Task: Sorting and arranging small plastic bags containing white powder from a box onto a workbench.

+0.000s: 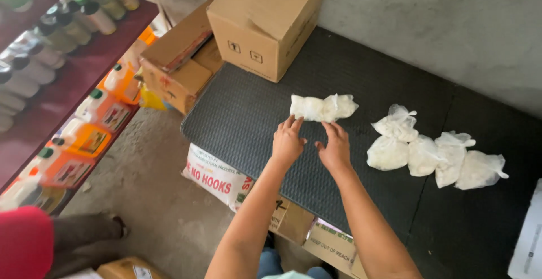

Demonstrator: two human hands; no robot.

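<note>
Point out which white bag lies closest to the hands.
The long white bag lying alone just beyond the left hand and right hand; the other tied bags cluster farther right on the mat.

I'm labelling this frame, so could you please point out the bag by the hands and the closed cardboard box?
white bag (323, 108), head view, its middle.
closed cardboard box (265, 22), head view, top flap.

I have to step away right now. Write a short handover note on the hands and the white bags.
Left hand: open, fingertips at the near edge of the white bundle on the dark mat.
Right hand: open, just below the same bundle, holding nothing.
Done: five tied white bags lie clustered to the right on the mat.
Left: the bundle lies apart from the cluster.
</note>
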